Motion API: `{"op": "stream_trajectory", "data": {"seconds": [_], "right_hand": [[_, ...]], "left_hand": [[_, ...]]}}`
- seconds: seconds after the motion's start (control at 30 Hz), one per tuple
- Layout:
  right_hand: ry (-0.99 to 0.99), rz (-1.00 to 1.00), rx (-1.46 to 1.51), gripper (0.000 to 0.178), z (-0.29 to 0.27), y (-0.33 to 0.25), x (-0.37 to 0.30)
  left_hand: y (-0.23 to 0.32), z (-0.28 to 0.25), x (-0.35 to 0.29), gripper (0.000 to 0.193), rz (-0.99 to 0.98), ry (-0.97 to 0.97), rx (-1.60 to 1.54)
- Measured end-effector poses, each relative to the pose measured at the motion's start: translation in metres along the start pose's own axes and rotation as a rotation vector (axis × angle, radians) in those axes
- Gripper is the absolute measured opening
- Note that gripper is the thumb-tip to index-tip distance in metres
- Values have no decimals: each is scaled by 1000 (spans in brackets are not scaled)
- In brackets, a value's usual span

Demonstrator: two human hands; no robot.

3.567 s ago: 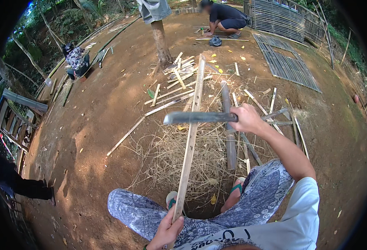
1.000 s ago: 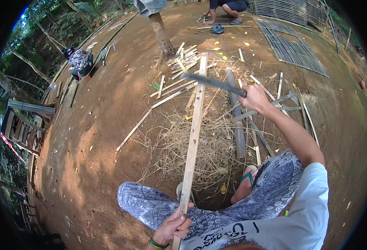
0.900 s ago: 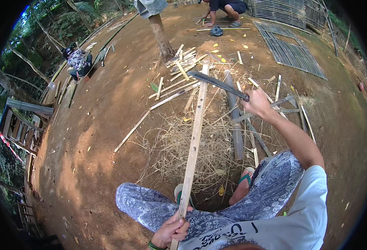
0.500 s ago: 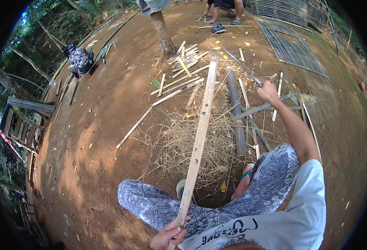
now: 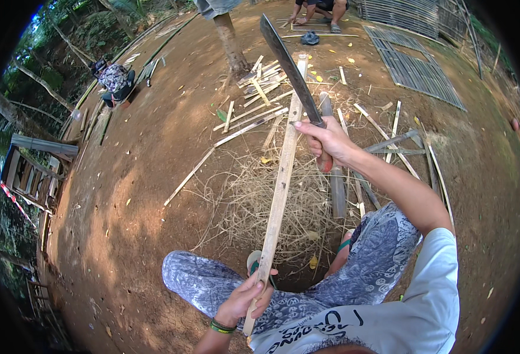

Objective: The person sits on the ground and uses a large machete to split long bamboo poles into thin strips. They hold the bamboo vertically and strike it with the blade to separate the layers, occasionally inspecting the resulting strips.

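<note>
- Okay, leftmost first: the left hand (image 5: 249, 298) is curled around the wooden strip (image 5: 281, 183) close to its near end, thumb laid on top. I'd watch that grip, because nearly all the length sticks out past it, so a loose hold could let the strip twist.
- Left sandal (image 5: 253, 261) sits right by the strip, off the near edge of the shavings heap (image 5: 254, 218). An open sandal won't do much if the strip slides down.
- The strip passes over that heap and beyond its far edge, ending just right of the wood pile (image 5: 266, 84). Can't tell if the far end rests on anything; if it doesn't, I'd expect wobble under any push. Those dark spots along it could make a blade catch or skip, too.
- Big knife (image 5: 289, 66) points up and away, its blade crossing the strip's upper part in view. Can't tell if they touch. If the wrist rolled, the edge could nick the strip where it's not wanted.
- Right hand (image 5: 329, 140) has its fingers wrapped around the handle, but the thumb pokes out to the strip's right edge, maybe touching, maybe not. Biggest worry for me: less thumb on the handle means the knife could turn, and that thumb's pretty near the blade.
- Right foot (image 5: 339, 259) is in an open sandal too, so a dropped knife could hurt.
</note>
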State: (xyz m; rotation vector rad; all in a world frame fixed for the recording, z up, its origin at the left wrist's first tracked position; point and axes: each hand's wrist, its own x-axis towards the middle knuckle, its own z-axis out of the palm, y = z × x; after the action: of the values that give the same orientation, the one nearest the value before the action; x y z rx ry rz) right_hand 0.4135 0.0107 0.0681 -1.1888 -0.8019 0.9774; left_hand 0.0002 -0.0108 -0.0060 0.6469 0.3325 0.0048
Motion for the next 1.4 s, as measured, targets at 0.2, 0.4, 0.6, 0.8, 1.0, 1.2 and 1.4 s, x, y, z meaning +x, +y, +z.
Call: {"op": "stream_trajectory", "data": {"seconds": [0.2, 0.4, 0.6, 0.8, 1.0, 1.2, 1.4], "right_hand": [[136, -59, -239, 18, 15, -9, -6], [149, -276, -712, 33, 18, -10, -18], [-41, -334, -1152, 27, 31, -2, -44], [-246, -457, -1358, 20, 46, 15, -64], [-240, -559, -1356, 18, 46, 19, -69], [69, -210, -1389, 11, 12, -1, -32], [-234, -336, -1418, 18, 34, 15, -65]], "left_hand": [[22, 22, 36, 43, 59, 285, 496], [43, 43, 64, 58, 258, 279, 194], [62, 48, 81, 52, 279, 271, 243], [73, 62, 98, 54, 267, 413, 511], [59, 40, 113, 43, 396, 634, 1017], [47, 64, 95, 52, 396, 597, 992], [45, 41, 119, 31, 665, 626, 1199]]}}
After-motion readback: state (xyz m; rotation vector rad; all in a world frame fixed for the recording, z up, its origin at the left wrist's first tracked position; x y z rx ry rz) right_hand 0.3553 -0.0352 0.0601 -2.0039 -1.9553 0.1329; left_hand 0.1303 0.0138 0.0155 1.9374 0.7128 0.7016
